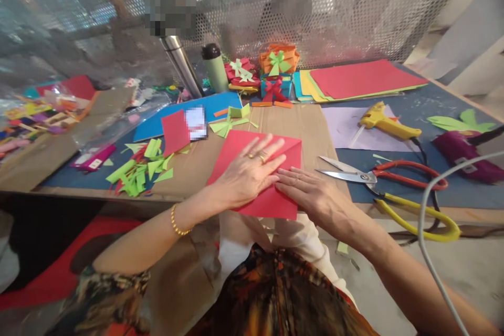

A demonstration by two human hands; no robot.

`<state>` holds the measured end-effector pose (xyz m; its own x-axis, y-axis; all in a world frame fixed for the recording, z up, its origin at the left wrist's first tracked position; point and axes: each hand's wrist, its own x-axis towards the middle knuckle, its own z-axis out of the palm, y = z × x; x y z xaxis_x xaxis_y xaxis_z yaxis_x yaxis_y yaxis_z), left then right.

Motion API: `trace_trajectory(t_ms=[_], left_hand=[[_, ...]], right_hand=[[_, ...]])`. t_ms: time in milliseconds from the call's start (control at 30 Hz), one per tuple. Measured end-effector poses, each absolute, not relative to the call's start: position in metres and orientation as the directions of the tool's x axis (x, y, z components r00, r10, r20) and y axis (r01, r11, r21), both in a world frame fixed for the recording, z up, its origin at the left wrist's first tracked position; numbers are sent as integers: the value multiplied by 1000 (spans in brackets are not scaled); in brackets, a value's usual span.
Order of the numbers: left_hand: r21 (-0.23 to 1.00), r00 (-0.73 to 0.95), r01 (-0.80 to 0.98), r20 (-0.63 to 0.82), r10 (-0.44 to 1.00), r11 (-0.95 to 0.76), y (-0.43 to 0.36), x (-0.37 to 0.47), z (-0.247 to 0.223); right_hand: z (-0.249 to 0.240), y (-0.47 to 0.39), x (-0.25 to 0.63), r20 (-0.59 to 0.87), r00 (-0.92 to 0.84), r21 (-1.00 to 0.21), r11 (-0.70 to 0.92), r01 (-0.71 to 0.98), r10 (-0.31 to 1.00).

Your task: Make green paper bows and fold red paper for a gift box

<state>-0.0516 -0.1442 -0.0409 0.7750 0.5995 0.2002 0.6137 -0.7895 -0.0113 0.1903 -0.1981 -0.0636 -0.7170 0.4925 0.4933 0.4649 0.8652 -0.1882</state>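
A sheet of red paper (236,149) lies on brown cardboard at the table's front edge, its near end reaching past the edge. A diagonal line runs across its upper right part. My left hand (252,168) rests flat on the sheet with its fingers stretched out, two of them ringed. Just right of it, my right hand (307,189) lies flat with fingers extended, their tips on the paper near the left hand. What is under the palms is hidden. Beside my right hand are scissors (366,177) with one red and one yellow handle, blades parted.
Green paper scraps (136,176) lie left. A yellow glue gun (381,121) sits on lilac paper to the right, near a purple tool (468,155). Stacked coloured sheets (366,79), small bow-topped boxes (275,86) and a green bottle (216,71) stand behind. A grey cable (423,231) hangs at right.
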Motion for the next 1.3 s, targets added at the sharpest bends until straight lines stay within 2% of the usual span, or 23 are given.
trace_trajectory(t_ms=[67,133,433,533,667,733,833,967,1033,1100,1200,1300], left_hand=[[104,819,567,26,573,-817,-133,-46,-43],[173,795,603,-54,604,-779,-124,-45,-45],[144,728,678,4,686,-720,-125,-50,-51],[125,704,703,14,710,-700,-125,-49,-52],[94,628,774,12,778,-626,-131,-34,-53],[79,565,822,16,825,-565,-135,-20,-53],[68,509,859,0,861,-507,-136,-4,-50],[154,585,797,45,810,-584,-134,-18,-39],[217,604,759,118,788,-615,-142,-40,-31],[220,615,726,216,758,-651,-160,-63,-25],[194,767,599,137,626,-777,-197,-87,-21],[163,777,602,104,621,-781,-220,-97,-28]], right_hand=[[-64,-197,191,488,-717,-226,866,447,498],[-66,-195,192,484,-718,-251,865,435,501],[-60,-218,198,452,-679,-223,810,542,579],[-57,-235,223,520,-588,-185,754,630,619],[-59,-243,257,666,-418,-64,606,793,617],[-58,-240,259,656,-439,-41,610,791,614],[-55,-237,243,564,-571,-65,721,690,597],[-62,-237,216,504,-641,-121,782,611,579],[-69,-236,209,519,-636,-58,766,640,571],[-75,-235,206,522,-648,30,748,663,554],[-76,-234,202,511,-658,81,732,677,553],[-71,-234,200,502,-655,59,733,677,565]])
